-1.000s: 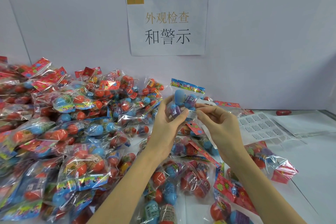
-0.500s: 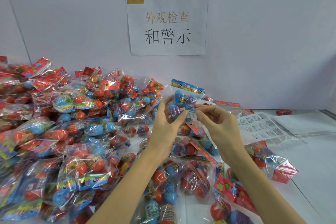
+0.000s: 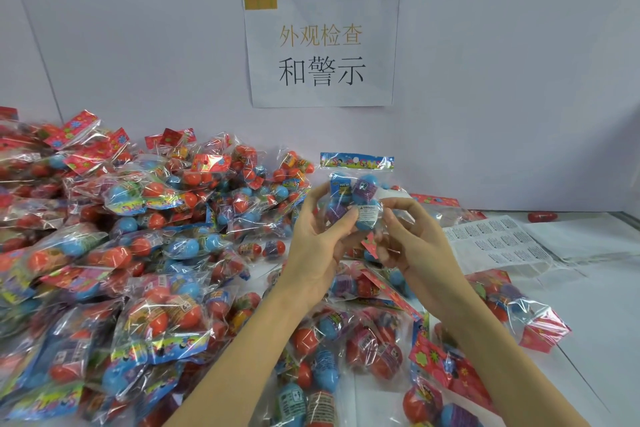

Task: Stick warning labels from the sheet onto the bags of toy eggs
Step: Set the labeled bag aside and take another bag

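A clear bag of blue and purple toy eggs [image 3: 356, 189] with a blue header card is held upright in mid-air, between both hands. My left hand [image 3: 317, 246] grips its left side, thumb on the front. A small white warning label [image 3: 367, 214] lies flat on the bag's front. My right hand [image 3: 412, 239] holds the bag's right side, fingers curled beside the label. The label sheet [image 3: 498, 239] lies flat on the table to the right, with rows of printed labels.
A large heap of bagged eggs [image 3: 138, 253] fills the left half of the table and spreads under my forearms. More bags [image 3: 512, 308] lie to the right. A paper sign [image 3: 322, 48] hangs on the wall. A loose red egg [image 3: 542, 217] sits far right.
The label, pinched at my right fingertips a second ago, now lies flat on the bag's front. My right fingers have drawn back to the right. The bag has barely moved.
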The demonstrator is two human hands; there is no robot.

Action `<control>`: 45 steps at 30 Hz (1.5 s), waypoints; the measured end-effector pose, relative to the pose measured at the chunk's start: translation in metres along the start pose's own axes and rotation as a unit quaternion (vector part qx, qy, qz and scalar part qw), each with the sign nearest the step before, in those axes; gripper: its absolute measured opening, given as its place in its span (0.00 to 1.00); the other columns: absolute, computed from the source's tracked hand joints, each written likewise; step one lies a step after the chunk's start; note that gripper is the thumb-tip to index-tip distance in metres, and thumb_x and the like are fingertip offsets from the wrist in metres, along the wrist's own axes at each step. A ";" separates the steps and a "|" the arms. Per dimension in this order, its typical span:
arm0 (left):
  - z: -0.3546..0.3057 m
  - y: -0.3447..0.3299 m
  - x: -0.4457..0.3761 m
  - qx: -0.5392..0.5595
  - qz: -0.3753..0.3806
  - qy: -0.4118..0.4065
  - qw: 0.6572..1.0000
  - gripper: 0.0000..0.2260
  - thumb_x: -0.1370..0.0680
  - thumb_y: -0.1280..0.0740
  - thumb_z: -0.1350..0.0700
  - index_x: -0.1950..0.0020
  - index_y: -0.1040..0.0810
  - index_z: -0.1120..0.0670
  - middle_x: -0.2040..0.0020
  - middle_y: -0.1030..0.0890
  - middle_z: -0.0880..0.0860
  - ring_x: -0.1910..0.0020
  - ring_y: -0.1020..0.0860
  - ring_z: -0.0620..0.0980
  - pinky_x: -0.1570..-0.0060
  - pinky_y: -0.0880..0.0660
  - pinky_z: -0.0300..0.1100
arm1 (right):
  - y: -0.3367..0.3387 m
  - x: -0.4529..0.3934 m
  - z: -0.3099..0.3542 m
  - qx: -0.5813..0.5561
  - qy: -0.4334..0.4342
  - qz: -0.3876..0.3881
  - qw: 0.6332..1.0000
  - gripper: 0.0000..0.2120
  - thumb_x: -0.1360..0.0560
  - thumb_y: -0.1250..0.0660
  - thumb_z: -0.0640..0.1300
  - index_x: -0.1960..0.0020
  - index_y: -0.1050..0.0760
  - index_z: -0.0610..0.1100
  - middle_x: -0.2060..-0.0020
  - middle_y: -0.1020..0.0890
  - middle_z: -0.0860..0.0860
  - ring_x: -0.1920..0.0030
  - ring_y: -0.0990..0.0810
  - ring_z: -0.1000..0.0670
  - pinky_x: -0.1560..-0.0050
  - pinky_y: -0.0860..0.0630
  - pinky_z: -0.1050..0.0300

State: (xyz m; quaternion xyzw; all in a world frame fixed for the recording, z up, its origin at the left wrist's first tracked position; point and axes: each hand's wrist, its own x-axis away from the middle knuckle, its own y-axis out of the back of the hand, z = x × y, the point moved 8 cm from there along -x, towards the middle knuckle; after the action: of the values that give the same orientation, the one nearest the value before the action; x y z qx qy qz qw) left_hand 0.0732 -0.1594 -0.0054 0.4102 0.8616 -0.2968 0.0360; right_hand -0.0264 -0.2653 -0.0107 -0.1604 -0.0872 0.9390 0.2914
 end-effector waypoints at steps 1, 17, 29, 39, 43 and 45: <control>-0.002 0.000 0.000 0.002 -0.003 -0.002 1.000 0.21 0.22 0.29 0.67 0.32 0.25 0.50 0.40 0.15 0.59 0.45 0.14 0.59 0.49 0.16 0.48 | -0.002 0.000 0.000 -0.005 -0.003 0.004 1.000 0.09 0.16 0.34 0.47 0.40 0.24 0.43 0.64 0.21 0.44 0.69 0.23 0.48 0.68 0.25 0.57; -0.039 0.018 0.004 -0.312 -0.102 -0.197 0.924 0.22 0.26 0.19 0.57 0.36 0.22 0.48 0.43 0.17 0.41 0.41 0.19 0.41 0.45 0.22 0.33 | -0.006 0.003 0.003 0.094 0.021 -0.020 0.995 0.12 0.17 0.34 0.50 0.40 0.26 0.41 0.63 0.14 0.44 0.68 0.15 0.40 0.72 0.22 0.53; -0.025 -0.010 0.006 -0.382 0.069 -0.132 0.912 0.24 0.20 0.34 0.53 0.25 0.35 0.45 0.26 0.34 0.36 0.24 0.36 0.35 0.26 0.36 0.36 | -0.001 0.002 0.000 0.122 -0.012 0.013 0.992 0.08 0.21 0.26 0.48 0.43 0.17 0.47 0.57 0.11 0.51 0.60 0.14 0.54 0.60 0.21 0.61; -0.024 0.032 -0.006 -0.231 -0.091 -0.032 0.968 0.05 0.21 0.25 0.50 0.52 0.11 0.50 0.55 0.12 0.56 0.55 0.15 0.51 0.47 0.19 0.51 | -0.020 0.008 -0.004 0.291 -0.007 0.092 0.952 0.21 0.19 0.33 0.61 0.52 0.19 0.42 0.67 0.14 0.46 0.72 0.20 0.54 0.66 0.26 0.64; -0.026 0.036 -0.002 -0.251 -0.145 -0.062 0.955 0.06 0.21 0.25 0.49 0.54 0.11 0.49 0.62 0.15 0.52 0.63 0.19 0.46 0.64 0.24 0.37 | -0.025 0.011 -0.009 0.207 -0.046 0.138 0.967 0.12 0.19 0.29 0.53 0.41 0.21 0.46 0.56 0.11 0.47 0.58 0.10 0.45 0.63 0.19 0.61; -0.025 0.037 0.000 -0.251 -0.162 -0.074 0.952 0.07 0.20 0.25 0.49 0.54 0.11 0.50 0.65 0.17 0.55 0.66 0.22 0.47 0.69 0.26 0.37 | -0.021 0.009 -0.011 0.165 -0.062 0.127 0.976 0.13 0.20 0.27 0.50 0.39 0.21 0.44 0.55 0.11 0.44 0.55 0.11 0.41 0.63 0.19 0.59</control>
State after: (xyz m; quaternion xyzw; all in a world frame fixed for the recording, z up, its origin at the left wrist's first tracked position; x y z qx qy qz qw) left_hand 0.1050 -0.1277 -0.0025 0.2195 0.9581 -0.1027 0.1529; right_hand -0.0184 -0.2425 -0.0178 -0.0615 0.0722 0.9778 0.1866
